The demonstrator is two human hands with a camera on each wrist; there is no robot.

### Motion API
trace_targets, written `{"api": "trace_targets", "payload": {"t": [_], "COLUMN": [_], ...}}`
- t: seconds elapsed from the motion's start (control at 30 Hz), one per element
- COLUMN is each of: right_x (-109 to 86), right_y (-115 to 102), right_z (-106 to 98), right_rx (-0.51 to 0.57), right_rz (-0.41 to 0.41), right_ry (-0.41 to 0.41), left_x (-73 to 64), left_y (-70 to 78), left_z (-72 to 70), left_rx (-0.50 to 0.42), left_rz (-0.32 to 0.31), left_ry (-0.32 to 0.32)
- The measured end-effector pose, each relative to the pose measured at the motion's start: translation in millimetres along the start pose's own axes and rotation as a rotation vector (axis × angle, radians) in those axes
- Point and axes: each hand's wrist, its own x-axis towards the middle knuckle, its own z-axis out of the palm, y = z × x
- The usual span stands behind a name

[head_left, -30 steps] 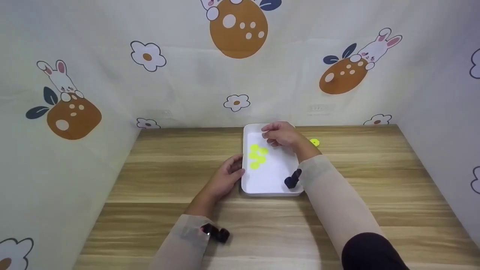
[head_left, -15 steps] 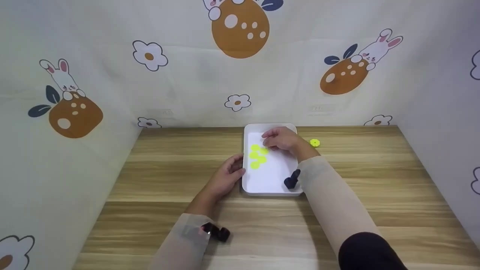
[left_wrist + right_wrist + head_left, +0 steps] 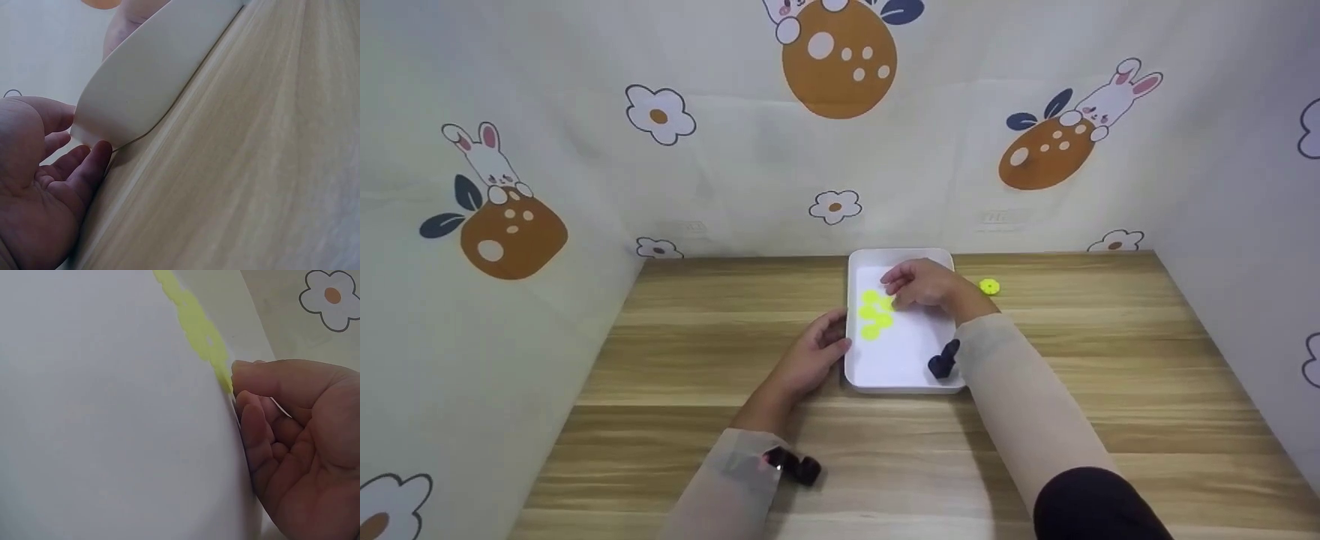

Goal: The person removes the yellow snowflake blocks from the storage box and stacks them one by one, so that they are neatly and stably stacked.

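Note:
A white rectangular tray (image 3: 911, 352) lies at the back of the table with several flat, bright yellow scalloped discs (image 3: 872, 311) clustered towards its left side. Against the tray's left wall rests my left hand (image 3: 810, 352); the left wrist view shows its fingertips touching the tray wall (image 3: 135, 84). My right hand (image 3: 926, 285) is inside the tray, over its upper part. Its thumb tip meets the rightmost of the yellow discs (image 3: 199, 329) in the right wrist view, while its other fingers are loosely bent and stand apart from the thumb. The hand partly covers that disc.
One more yellow scalloped disc (image 3: 989, 287) lies on the wooden table (image 3: 675, 360) to the right of the tray, near my right wrist. Behind the table hangs a patterned curtain (image 3: 735, 150), close to the tray's far edge.
My right hand has come slightly down inside the tray, its thumb now at the rightmost disc. My left hand stays at the tray's left wall.

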Motion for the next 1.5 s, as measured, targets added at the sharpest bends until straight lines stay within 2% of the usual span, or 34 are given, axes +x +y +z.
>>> {"api": "trace_targets", "payload": {"t": [0.3,0.5,1.03,1.17,1.23,1.37,1.5], "right_x": [-1.8,-1.9,-0.6,2.9,3.8,1.6,-6.3], "right_y": [0,3,-1,-1,0,-3,-12], "right_z": [2,2,4,5,4,0,-10], "right_rx": [-0.100,-0.160,-0.176,-0.145,-0.094,0.072,0.250], "right_rz": [-0.021,-0.070,-0.039,-0.061,-0.058,-0.050,-0.085], "right_ry": [-0.007,0.017,0.098,0.129,0.142,0.151,0.165], "left_x": [-2.4,-2.0,-1.1,-2.4,-2.5,-1.3,-0.7], "left_y": [0.6,-2.6,2.1,3.1,2.8,-0.4,-1.8], "left_z": [2.2,1.9,0.0,-1.3,-1.3,-0.9,0.2], "left_rx": [-0.031,-0.038,-0.030,-0.016,-0.014,-0.022,-0.028], "left_rz": [0.012,0.028,-0.005,-0.009,-0.009,0.014,0.039], "left_ry": [-0.005,-0.024,-0.009,0.003,0.003,-0.011,-0.027]}}
